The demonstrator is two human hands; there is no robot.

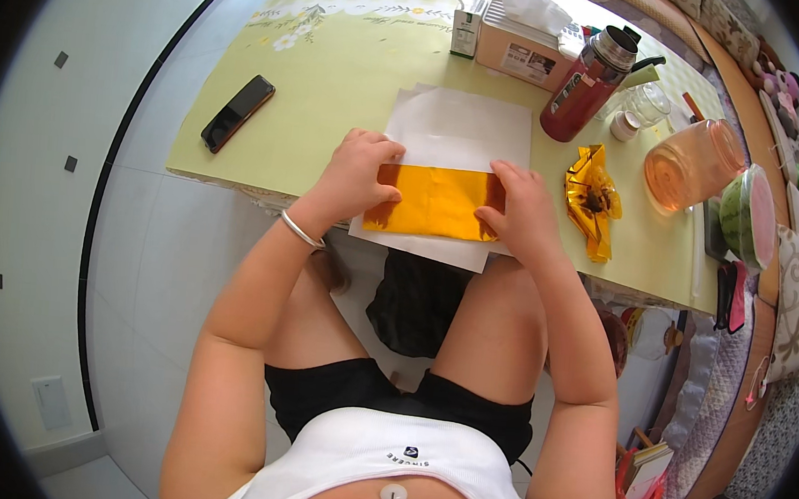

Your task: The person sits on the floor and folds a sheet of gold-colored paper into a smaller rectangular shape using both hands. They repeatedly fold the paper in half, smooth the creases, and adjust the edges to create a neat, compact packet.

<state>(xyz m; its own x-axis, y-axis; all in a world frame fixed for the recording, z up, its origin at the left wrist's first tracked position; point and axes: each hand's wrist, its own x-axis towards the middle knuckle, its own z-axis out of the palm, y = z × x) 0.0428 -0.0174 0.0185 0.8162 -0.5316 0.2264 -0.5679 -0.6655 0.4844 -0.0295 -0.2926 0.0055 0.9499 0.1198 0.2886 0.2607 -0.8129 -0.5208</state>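
1. Foil (433, 202), gold: is lying on white paper (461, 128) at the near edge of the desk (329, 75).
2. Left hand (353, 178), right hand (527, 208): are resting at the foil's opposite ends; thumbs and fingers are standing apart; whether the foil is being clamped cannot be told.
3. Progress: flattening is judged as being largely done; a faint centre crease is being shown, no finished shape.
4. Surroundings: phone (238, 113) is lying leftward; the right side is being crowded by wrapper (593, 201), flask (589, 84), jar (692, 165).
5. Obstruction: the foil's ends are being partly covered by the hands.
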